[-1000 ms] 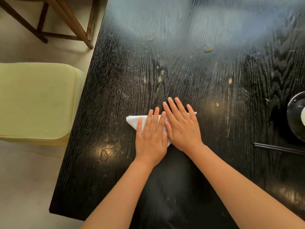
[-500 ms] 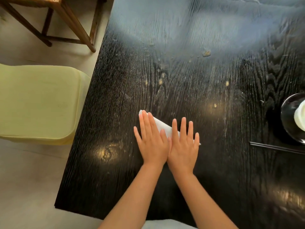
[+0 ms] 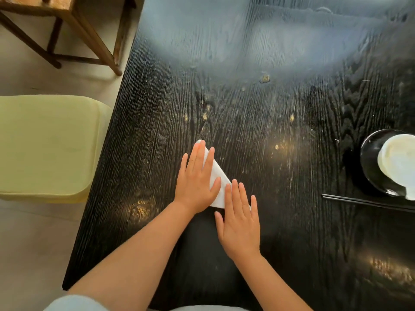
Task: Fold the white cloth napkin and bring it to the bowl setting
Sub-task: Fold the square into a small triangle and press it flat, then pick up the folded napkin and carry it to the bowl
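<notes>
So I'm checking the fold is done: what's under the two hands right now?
Both the left hand and the right hand lie flat, pressing the white napkin, folded into a narrow triangle on the black table. Its edges under the palms are covered.

You've got a pale green cushioned seat (image 3: 45, 147) off the dark table's (image 3: 247, 122) left edge, a wooden chair (image 3: 67, 30) past the far-left corner, plus crumbs (image 3: 265, 78) toward the far edge.

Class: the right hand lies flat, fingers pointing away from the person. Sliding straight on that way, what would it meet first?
The folded white napkin: the right hand's fingertips already overlap its near corner.
</notes>
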The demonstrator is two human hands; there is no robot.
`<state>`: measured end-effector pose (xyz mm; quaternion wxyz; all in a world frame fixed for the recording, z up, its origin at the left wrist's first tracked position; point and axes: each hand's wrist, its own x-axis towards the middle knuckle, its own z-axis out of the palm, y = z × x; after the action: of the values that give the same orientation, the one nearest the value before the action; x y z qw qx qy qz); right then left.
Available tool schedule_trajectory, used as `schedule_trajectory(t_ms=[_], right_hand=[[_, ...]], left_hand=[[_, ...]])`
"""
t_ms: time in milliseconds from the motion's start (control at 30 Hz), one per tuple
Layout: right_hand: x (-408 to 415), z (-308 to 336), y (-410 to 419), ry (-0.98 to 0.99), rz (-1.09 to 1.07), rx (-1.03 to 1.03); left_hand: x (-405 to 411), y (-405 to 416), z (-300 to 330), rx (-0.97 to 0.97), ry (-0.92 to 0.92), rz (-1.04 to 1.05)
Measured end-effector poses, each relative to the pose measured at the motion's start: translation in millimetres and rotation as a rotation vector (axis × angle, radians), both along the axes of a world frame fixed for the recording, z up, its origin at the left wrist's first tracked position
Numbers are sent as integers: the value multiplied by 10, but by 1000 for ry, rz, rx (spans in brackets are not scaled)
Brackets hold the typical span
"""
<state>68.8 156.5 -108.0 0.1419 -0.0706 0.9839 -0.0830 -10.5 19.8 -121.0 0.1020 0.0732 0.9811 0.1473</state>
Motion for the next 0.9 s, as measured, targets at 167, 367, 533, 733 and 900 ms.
schedule_trajectory(t_ms=[167, 367, 533, 733, 900], right_hand=[[-12, 107, -63, -33, -43, 4], [37, 201, -226, -68, -159, -58], [-29, 308, -222, -185, -163, -108], [-220, 533, -198, -285, -264, -280], [-633, 847, -20, 44, -142, -424]], left_hand=[[90, -37, 170, 119, -30, 168], [428, -12, 475, 181, -75, 533], [295, -170, 563, 570, -413, 766], [228, -141, 815, 615, -300, 642], [160, -148, 1052, 556, -188, 484]])
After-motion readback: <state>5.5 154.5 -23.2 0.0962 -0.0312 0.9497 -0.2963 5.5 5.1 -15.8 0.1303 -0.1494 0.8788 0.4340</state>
